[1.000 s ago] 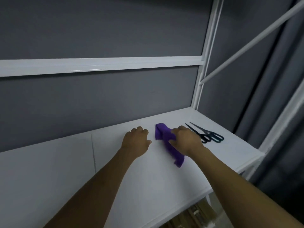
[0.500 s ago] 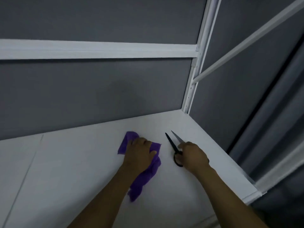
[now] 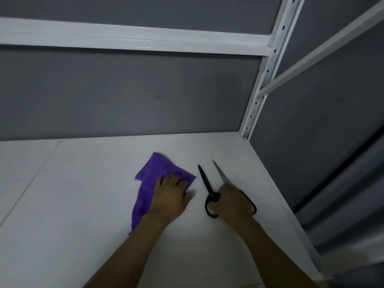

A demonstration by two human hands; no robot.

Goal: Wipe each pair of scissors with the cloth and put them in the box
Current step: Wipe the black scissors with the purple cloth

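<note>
A purple cloth (image 3: 154, 173) lies crumpled on the white shelf board (image 3: 72, 194). My left hand (image 3: 171, 194) rests on the cloth's right part, fingers curled over it. Two pairs of scissors lie right of it, tips pointing away: black scissors (image 3: 206, 187) and a pair with grey blades (image 3: 220, 173). My right hand (image 3: 232, 202) covers their handles and grips them; which handles its fingers hold is hidden. No box is in view.
The shelf's right edge (image 3: 291, 215) runs close beside my right hand. A white perforated upright (image 3: 261, 75) stands at the back right corner, with a white crossbar (image 3: 124, 38) above. Grey panels close the back and right side.
My right hand left the cloth and went to the scissors' handles. My left hand moved onto the cloth. The view has shifted right and closer.
</note>
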